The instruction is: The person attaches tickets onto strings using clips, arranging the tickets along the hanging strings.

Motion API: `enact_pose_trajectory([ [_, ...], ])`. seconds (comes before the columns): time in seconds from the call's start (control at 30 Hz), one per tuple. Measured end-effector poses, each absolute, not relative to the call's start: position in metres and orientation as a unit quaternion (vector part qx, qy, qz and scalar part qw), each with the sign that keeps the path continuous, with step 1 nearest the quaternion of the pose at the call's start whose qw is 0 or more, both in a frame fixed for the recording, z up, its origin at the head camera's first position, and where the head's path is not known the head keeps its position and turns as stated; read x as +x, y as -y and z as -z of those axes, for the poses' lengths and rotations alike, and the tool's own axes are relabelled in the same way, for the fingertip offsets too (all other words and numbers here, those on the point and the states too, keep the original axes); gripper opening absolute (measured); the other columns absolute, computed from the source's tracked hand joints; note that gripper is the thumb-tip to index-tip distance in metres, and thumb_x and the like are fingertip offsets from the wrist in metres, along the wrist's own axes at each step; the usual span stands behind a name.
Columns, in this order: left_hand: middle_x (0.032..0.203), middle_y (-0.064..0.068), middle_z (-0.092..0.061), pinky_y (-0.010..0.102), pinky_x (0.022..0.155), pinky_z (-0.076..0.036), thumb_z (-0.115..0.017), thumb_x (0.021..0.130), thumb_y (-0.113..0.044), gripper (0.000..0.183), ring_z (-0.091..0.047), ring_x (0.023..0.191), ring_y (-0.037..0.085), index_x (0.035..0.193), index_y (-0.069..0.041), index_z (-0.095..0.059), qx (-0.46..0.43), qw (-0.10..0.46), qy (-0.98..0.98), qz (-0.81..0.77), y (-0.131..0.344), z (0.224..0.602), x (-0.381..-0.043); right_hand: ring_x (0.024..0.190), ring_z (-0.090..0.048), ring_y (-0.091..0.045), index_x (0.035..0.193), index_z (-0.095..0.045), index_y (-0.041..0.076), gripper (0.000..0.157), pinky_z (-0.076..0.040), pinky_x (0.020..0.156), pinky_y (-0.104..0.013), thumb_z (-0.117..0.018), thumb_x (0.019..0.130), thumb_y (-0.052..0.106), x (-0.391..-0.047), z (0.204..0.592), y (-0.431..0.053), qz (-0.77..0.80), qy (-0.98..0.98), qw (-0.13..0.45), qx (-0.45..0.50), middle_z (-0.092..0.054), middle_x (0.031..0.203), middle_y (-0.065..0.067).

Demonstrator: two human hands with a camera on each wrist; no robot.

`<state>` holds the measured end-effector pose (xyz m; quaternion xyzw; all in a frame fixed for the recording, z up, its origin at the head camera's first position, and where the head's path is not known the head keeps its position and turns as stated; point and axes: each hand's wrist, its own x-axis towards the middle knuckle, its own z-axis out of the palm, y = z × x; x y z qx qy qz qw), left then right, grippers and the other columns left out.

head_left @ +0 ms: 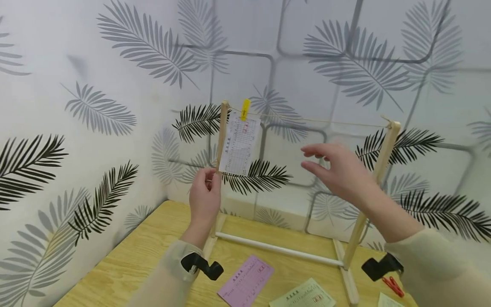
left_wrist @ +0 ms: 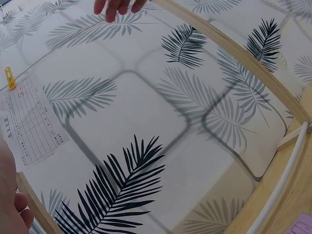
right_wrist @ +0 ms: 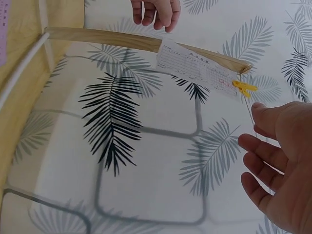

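A white printed slip point(head_left: 241, 145) hangs from the string point(head_left: 326, 122) under a yellow clothespin point(head_left: 245, 110), close to the wooden frame's left post point(head_left: 222, 136). Beside that post is my left hand point(head_left: 205, 194), its fingers loosely bent and holding nothing; the right wrist view shows the left hand point(right_wrist: 156, 12) just apart from the wood. My right hand point(head_left: 339, 170) is raised below the string, right of the slip. Its thumb and fingers are spread apart with nothing between them, as the right hand point(right_wrist: 280, 161) also shows in the right wrist view.
On the wooden table point(head_left: 153, 238) lie a pink slip point(head_left: 247, 281), a green slip point(head_left: 304, 295) and, at right, red clothespins point(head_left: 393, 286). A white bar point(head_left: 280, 248) joins the frame's feet. The patterned wall stands close behind.
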<state>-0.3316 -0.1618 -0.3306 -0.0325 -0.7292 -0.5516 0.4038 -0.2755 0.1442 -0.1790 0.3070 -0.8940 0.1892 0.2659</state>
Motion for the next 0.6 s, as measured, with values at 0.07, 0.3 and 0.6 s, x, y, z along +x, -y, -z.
enact_pose_trajectory([
  [0.07,0.098,0.001,-0.060,0.035,0.069,-0.046,-0.056,0.103,-0.023,0.017,-0.056,0.079,0.016,0.114,-0.013,-0.064,-0.035,0.400,0.732,0.551,0.160,0.336,-0.328,0.111,-0.058,-0.024,0.132,-0.065,0.014,0.036,-0.046,0.094,-0.048,-0.066,0.100,0.030,-0.268,0.196,-0.155,-0.197,0.896,0.255,0.306,-0.068,0.124,-0.003],
  [0.3,0.100,0.001,-0.058,0.035,0.070,-0.046,-0.057,0.103,-0.022,0.015,-0.055,0.080,0.017,0.115,-0.014,-0.062,-0.033,0.366,0.741,0.561,0.153,0.354,-0.312,0.109,-0.061,-0.023,0.129,-0.067,0.014,0.035,-0.048,0.093,-0.049,-0.067,0.099,0.032,-0.256,0.250,-0.183,-0.235,0.904,0.215,0.285,-0.069,0.120,0.000],
  [0.6,0.101,0.002,-0.059,0.032,0.071,-0.049,-0.059,0.103,-0.019,0.016,-0.056,0.082,0.015,0.117,-0.013,-0.062,-0.055,0.340,0.757,0.555,0.134,0.372,-0.302,0.108,-0.061,-0.020,0.131,-0.065,0.021,0.041,-0.050,0.089,-0.049,-0.066,0.097,0.045,-0.240,0.295,-0.211,-0.262,0.922,0.175,0.225,-0.067,0.123,0.006],
])
